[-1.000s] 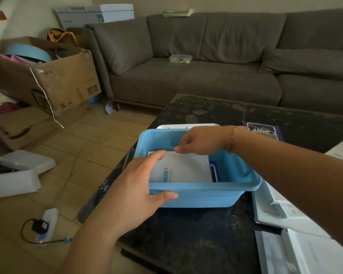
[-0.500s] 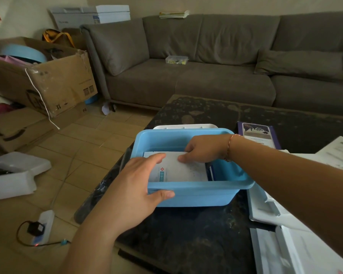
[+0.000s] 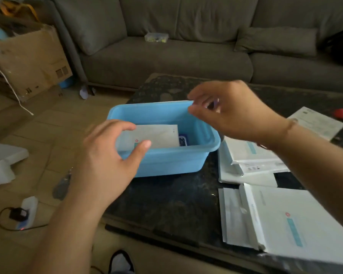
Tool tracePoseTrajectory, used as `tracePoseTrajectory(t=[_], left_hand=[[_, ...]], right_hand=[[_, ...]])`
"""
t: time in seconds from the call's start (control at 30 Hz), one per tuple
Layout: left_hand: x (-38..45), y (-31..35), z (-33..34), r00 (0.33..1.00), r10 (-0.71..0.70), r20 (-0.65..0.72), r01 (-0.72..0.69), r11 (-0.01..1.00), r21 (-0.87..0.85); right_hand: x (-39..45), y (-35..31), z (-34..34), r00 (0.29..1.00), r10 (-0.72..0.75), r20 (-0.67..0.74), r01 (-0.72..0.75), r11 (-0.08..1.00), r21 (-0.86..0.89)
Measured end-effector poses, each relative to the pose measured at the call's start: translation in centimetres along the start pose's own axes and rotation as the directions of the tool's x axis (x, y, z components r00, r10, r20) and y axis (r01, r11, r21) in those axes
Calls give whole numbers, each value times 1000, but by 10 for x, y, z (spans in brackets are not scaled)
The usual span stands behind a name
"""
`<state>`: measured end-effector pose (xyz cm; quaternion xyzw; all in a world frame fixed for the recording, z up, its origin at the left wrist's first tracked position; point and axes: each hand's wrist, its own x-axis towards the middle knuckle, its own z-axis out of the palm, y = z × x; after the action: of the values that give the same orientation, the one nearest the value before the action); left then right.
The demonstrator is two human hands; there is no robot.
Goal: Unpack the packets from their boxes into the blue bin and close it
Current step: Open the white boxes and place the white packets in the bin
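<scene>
Blue bin (image 3: pixel 172 161) sits mid-frame holding a white packet (image 3: pixel 156 135); left hand (image 3: pixel 109 159) and right hand (image 3: pixel 232 113) hover open, empty.

Blue bin (image 3: pixel 172 161); white packet (image 3: pixel 156 135); black speckled table (image 3: pixel 176 204).

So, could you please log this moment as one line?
left hand: open, off blue bin | right hand: open, above rim | packet: in bin | lid: not on

Blue bin (image 3: pixel 172 163) smooth plastic; table (image 3: pixel 176 204) glossy speckled stone.
</scene>
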<state>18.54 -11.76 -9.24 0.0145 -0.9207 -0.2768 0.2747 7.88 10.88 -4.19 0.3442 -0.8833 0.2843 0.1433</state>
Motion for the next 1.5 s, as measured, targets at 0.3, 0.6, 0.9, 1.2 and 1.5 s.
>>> tracePoseTrajectory(t=[0.3,0.6,0.9,1.2,1.5], left_hand=[[-67,75,90,724,-110,681,264,956,-127],[-75,81,116,573,-180,800,378,924,-63],[-71,81,123,464,-173,869,409,912,-36],[-53,72,104,595,-81,799,235,969,-77],[-21,36,46,592,-165,789,786,338,-518]], right_hand=[[-224,6,23,960,272,58,-232,897,-377],[-251,27,44,988,137,-77,-156,908,-389],[-250,26,49,973,183,-142,-220,921,-322],[-250,28,45,968,200,-151,-233,941,-245],[-246,24,41,968,223,-114,-246,933,-262]])
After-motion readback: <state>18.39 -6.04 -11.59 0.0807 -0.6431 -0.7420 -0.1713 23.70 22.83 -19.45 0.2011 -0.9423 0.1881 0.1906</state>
